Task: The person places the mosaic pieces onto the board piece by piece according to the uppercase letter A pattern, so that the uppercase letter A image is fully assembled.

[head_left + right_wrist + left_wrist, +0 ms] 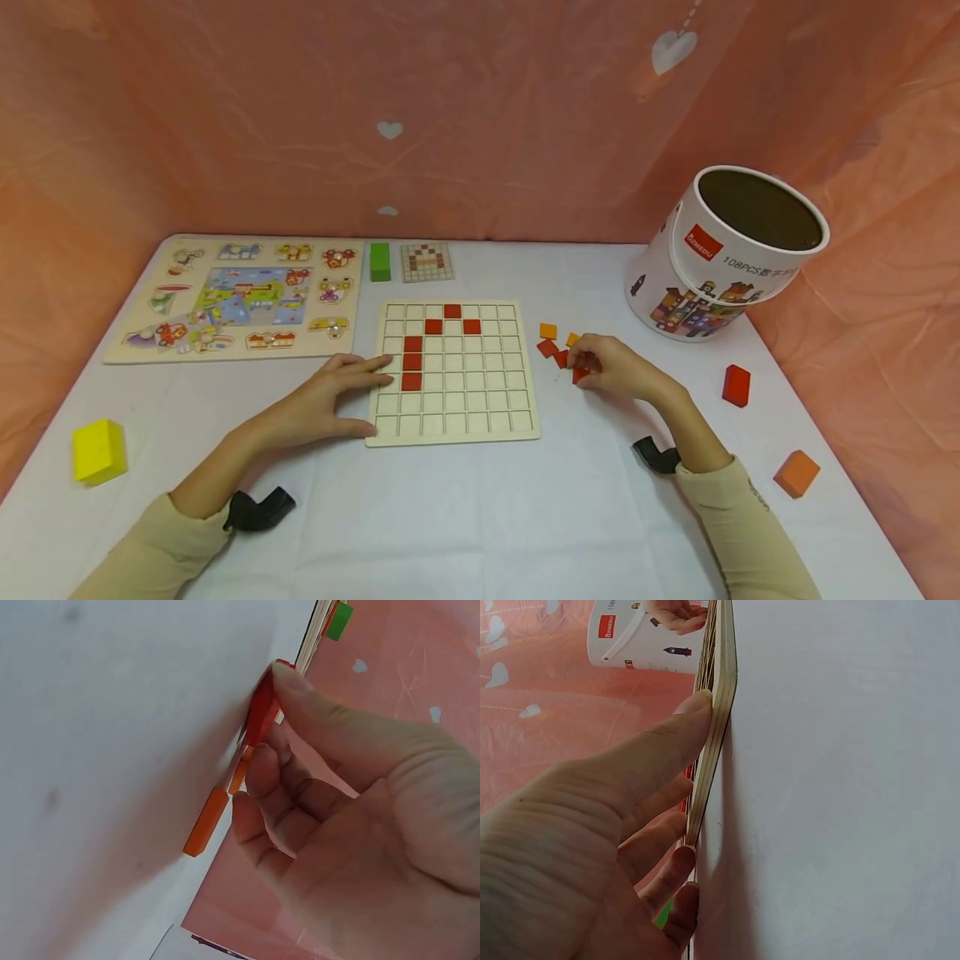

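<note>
A wooden grid board lies in the middle of the table, with several red square tiles set in its cells. Along the board's left edge rests my left hand, fingers relaxed and spread, thumb near the lower corner. In the left wrist view its thumb touches the board's edge. To the right of the board, my right hand pinches a red tile between thumb and fingers, low over the table. Beside it lie loose red tiles and orange tiles, partly hidden by the hand.
A small pattern card and a green block lie behind the board. A picture puzzle is at back left, a white bucket at back right. A yellow block sits left; red and orange blocks sit right.
</note>
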